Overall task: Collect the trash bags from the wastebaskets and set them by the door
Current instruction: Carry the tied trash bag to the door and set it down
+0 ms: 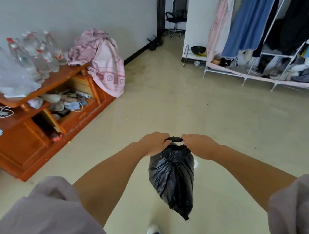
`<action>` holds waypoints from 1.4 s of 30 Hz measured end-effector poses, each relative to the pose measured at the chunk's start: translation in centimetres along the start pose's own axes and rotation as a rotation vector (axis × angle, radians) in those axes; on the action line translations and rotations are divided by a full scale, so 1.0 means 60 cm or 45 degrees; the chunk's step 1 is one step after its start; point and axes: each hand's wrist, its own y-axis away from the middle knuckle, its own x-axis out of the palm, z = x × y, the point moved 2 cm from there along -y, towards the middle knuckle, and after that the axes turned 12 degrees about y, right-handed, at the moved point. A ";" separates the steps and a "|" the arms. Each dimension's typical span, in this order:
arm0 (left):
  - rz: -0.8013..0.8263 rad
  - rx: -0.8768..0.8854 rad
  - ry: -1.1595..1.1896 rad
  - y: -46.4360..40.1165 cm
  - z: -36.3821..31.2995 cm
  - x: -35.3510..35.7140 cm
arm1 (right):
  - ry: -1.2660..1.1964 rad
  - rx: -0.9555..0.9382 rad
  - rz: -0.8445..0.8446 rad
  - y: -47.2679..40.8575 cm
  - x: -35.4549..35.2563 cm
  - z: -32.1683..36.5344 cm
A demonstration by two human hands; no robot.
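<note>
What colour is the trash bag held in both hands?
Black and glossy; the trash bag shows clearly in the head view, hanging above the floor.

Single head-worn wide-angle view, looking forward and down, close over both forearms, across floor (167, 104) toward doorway (174, 13).

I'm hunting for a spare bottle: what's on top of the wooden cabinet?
On the cabinet top stand many clear plastic bottles, most with red caps, and a heap of pink cloth draped over its right end. Whatever lies beneath the cloth is covered.
</note>
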 end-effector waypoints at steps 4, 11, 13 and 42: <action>0.054 0.038 -0.040 -0.147 0.051 -0.113 | -0.027 0.047 -0.010 -0.154 -0.045 -0.072; 0.044 0.037 -0.042 -0.409 0.167 -0.250 | 0.000 0.033 -0.010 -0.444 -0.084 -0.205; 0.024 0.028 -0.032 -0.491 0.202 -0.289 | 0.010 0.014 -0.024 -0.531 -0.092 -0.249; 0.040 0.053 -0.069 -1.524 0.755 -0.985 | -0.076 0.049 -0.004 -1.787 -0.325 -0.698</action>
